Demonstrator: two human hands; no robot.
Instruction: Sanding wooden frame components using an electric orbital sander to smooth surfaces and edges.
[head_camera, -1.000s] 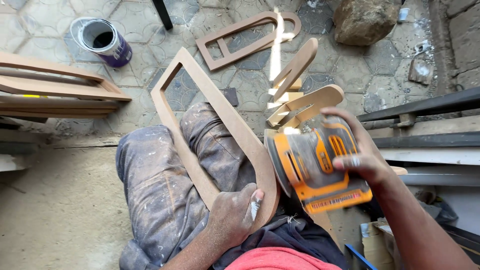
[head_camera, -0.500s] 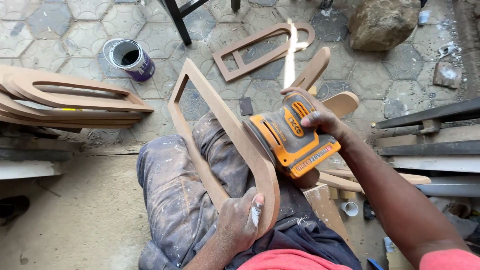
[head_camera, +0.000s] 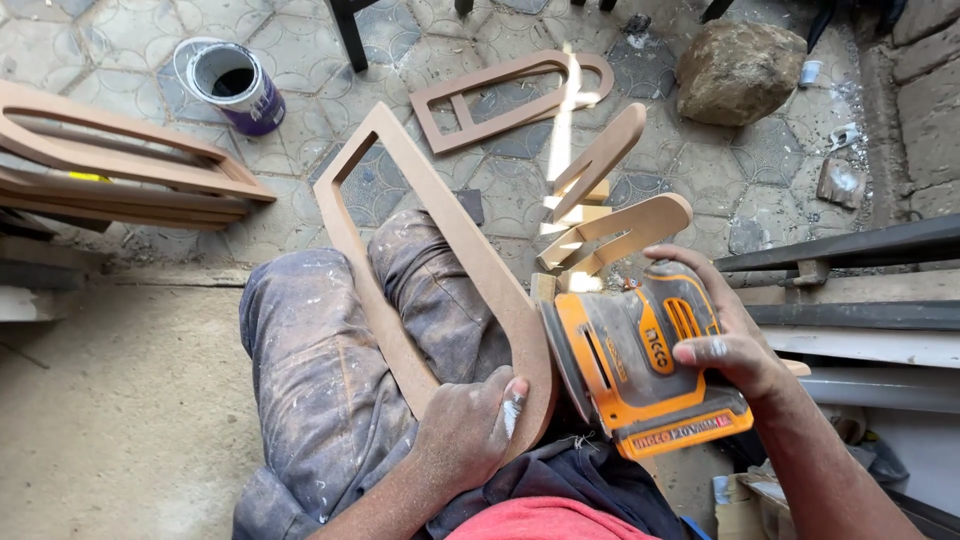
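Over paving, left hand (head_camera: 470, 430) grips wooden frame (head_camera: 440, 240); right hand (head_camera: 725, 335) clasps orange sander (head_camera: 630, 365).

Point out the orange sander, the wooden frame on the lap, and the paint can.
orange sander (head_camera: 640, 365): head view, on its orange body side.
wooden frame (head_camera: 455, 225): head view, on its right rail above the knee.
paint can (head_camera: 258, 103): head view, on its purple outer wall.

wooden frame (head_camera: 440, 235): tan, elongated loop, across lap | orange sander (head_camera: 640, 365): pad against frame's rounded end
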